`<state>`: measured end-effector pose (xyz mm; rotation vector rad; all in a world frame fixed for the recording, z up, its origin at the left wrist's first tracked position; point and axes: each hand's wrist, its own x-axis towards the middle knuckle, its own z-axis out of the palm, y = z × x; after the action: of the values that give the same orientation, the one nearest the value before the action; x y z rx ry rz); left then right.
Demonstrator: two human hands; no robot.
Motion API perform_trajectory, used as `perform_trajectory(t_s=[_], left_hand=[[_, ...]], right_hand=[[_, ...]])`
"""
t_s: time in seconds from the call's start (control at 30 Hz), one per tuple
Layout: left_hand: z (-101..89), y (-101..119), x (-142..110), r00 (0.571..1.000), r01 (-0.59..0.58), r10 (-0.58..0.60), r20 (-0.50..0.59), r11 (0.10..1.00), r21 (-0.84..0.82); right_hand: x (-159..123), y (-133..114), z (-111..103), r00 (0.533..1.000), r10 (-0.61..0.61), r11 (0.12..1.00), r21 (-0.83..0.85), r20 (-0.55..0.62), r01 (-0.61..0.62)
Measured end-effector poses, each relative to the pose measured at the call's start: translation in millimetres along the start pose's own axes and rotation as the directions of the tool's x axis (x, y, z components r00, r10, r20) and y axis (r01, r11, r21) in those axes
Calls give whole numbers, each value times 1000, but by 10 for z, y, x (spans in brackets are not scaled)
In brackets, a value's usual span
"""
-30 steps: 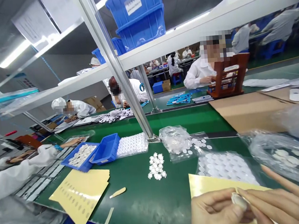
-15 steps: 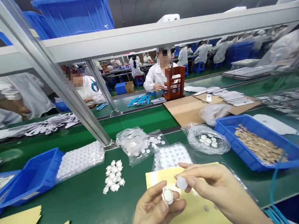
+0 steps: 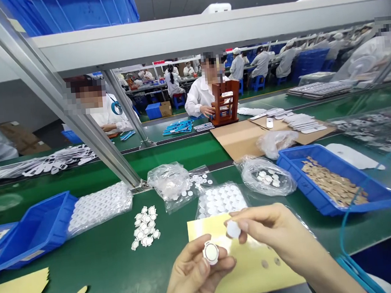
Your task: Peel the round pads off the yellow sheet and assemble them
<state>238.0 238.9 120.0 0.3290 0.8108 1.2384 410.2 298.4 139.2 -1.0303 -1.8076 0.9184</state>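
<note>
Head view: over a pale yellow backing sheet (image 3: 260, 277), the left hand (image 3: 195, 273) closes its fingers on a white ring (image 3: 211, 252), the right hand (image 3: 273, 230) pinches a round white disc (image 3: 233, 229) just beside it; beyond the sheet lies a clear bag of white discs (image 3: 222, 201).

Green factory flr (image 3: 268, 89), white shelf (image 3: 186, 34)

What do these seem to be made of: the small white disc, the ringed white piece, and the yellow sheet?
The white disc in the right hand looks like soft foam or felt: matte, with no shine. The ringed white piece in the left hand seems to be moulded plastic with a smooth rim, though its centre is unclear. The yellow sheet looks like smooth coated backing paper with a slight sheen.
</note>
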Motion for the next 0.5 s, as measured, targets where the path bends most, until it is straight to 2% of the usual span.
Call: perform_trajectory(t_s=[0.07,0.1,0.2,0.33,0.5], left_hand=[[-41,-51,81,999,-6,7,-44,1000,10],[-70,-94,131,997,-1,2,-77,1000,15],[-181,-285,286,985,46,-47,-167,999,-11],[-321,-559,426,967,139,-155,-202,986,-87],[-411,-669,487,948,207,-231,-218,970,-127]], right_hand=[[144,220,-18,998,59,973,-220,-38,-66],[239,359,-19,992,85,928,-356,-90,-112],[572,798,30,984,123,838,-517,-130,-173],[989,1207,209,991,127,755,-645,-35,-119],[1263,1325,446,994,34,691,-721,101,50]])
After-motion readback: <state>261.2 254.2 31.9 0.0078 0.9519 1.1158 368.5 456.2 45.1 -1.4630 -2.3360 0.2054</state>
